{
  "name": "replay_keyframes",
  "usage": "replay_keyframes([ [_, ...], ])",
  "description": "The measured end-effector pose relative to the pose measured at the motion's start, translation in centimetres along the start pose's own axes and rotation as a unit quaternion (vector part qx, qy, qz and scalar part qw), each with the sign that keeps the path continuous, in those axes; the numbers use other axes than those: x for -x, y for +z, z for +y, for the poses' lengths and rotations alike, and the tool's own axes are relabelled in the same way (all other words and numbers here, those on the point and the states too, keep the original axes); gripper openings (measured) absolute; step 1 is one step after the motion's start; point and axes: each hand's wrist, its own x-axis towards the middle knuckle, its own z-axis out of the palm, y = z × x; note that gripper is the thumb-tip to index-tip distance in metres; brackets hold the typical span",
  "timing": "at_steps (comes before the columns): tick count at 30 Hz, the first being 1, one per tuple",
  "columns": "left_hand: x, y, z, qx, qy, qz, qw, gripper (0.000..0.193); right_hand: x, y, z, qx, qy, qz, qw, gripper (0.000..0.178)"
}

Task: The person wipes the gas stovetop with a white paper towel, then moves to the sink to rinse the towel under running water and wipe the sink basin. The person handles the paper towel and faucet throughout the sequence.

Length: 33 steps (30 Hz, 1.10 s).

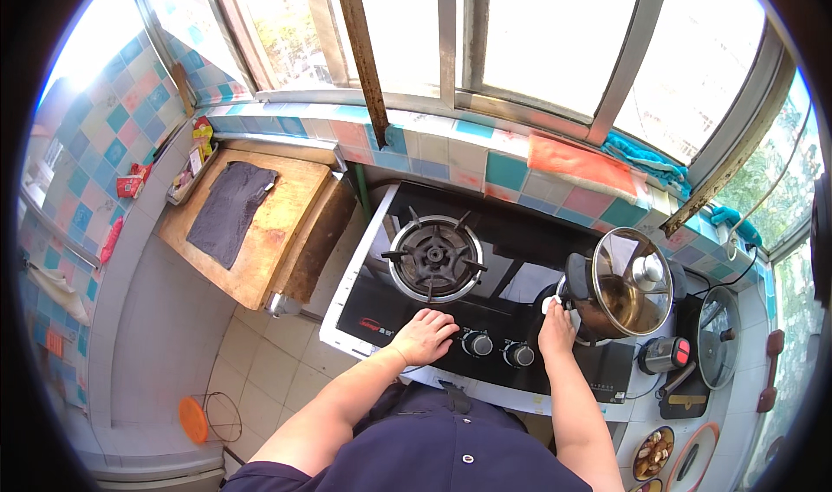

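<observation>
A gas stove [511,271] with a black glass top lies in front of me. My left hand [425,336] rests on its front left part, palm down with fingers stretched, beside the control knob [477,343]; it holds nothing. In my right hand [557,327] is a small white cloth [551,303], pressed between the fingers at the left side of the pot. That pot [598,317], with dark handles and a glass lid [632,281], stands on the right burner, which it mostly hides. The left burner [435,258] is bare, its pan support showing.
A wooden board [256,267] with a dark cloth [230,213] lies at the left. An orange towel [581,165] hangs on the tiled sill. At the right are a lidded pan [719,340], a silver cylindrical device [663,354] and a bowl of food [653,453].
</observation>
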Motion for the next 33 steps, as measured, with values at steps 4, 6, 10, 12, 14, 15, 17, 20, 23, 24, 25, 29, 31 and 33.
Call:
replay_keyframes([
  [4, 0.3, -0.1, -0.1, -0.003, -0.005, 0.002, 1.000, 0.031, 2.5, 0.2, 0.1, -0.006, 0.021, -0.029, 0.999, 0.051],
  [6, 0.2, -0.3, 0.2, -0.002, -0.007, -0.009, 1.000, 0.031, 5.0, -1.1, 0.5, -0.025, 0.009, -0.029, 0.999, 0.051],
  [10, 0.1, 0.3, -0.3, 0.011, 0.006, 0.029, 1.000, 0.031, 3.4, -0.7, 0.5, -0.026, -0.084, -0.022, 0.996, 0.046],
  [12, 0.0, 0.0, -0.2, 0.010, 0.003, 0.020, 1.000, 0.032, -0.1, -0.3, -1.1, -0.037, -0.130, -0.023, 0.991, 0.044],
  [14, -0.1, -0.2, 0.0, 0.009, 0.001, 0.010, 1.000, 0.032, -2.5, -1.2, -2.9, -0.064, -0.193, 0.044, 0.978, 0.043],
  [15, -0.1, -0.1, 0.0, 0.009, 0.006, 0.019, 1.000, 0.032, -3.0, -0.6, -2.8, -0.098, -0.204, 0.041, 0.973, 0.043],
  [17, -0.2, 0.3, -0.3, 0.011, 0.015, 0.037, 0.999, 0.032, -2.5, 0.3, -1.5, -0.151, -0.228, -0.050, 0.960, 0.044],
  [20, 0.2, -0.4, -0.1, -0.003, -0.006, 0.011, 1.000, 0.032, 0.0, 0.8, 1.0, -0.241, -0.221, -0.199, 0.924, 0.043],
  [23, 0.3, 0.1, -0.1, 0.017, -0.004, 0.019, 1.000, 0.032, -0.8, 1.6, 2.7, -0.289, -0.215, -0.219, 0.907, 0.043],
  [24, 0.0, 0.0, -0.3, 0.021, 0.001, 0.027, 0.999, 0.031, -2.2, 1.5, 2.1, -0.198, -0.233, -0.197, 0.931, 0.046],
  [25, 0.0, 0.0, -0.2, 0.021, -0.001, 0.030, 0.999, 0.031, -3.5, 1.5, 1.1, -0.152, -0.226, -0.172, 0.947, 0.047],
  [29, -0.5, -0.3, -0.2, 0.009, 0.002, 0.012, 1.000, 0.031, -9.7, 2.6, -4.3, -0.079, -0.171, -0.104, 0.977, 0.053],
  [31, -0.5, -0.1, -0.2, 0.009, 0.000, 0.005, 1.000, 0.031, -10.2, 2.0, -6.8, -0.059, -0.137, -0.113, 0.982, 0.057],
  [33, -0.5, 0.1, -0.5, 0.020, -0.007, 0.009, 1.000, 0.032, -9.0, 2.1, -7.2, -0.096, -0.162, -0.166, 0.968, 0.055],
])
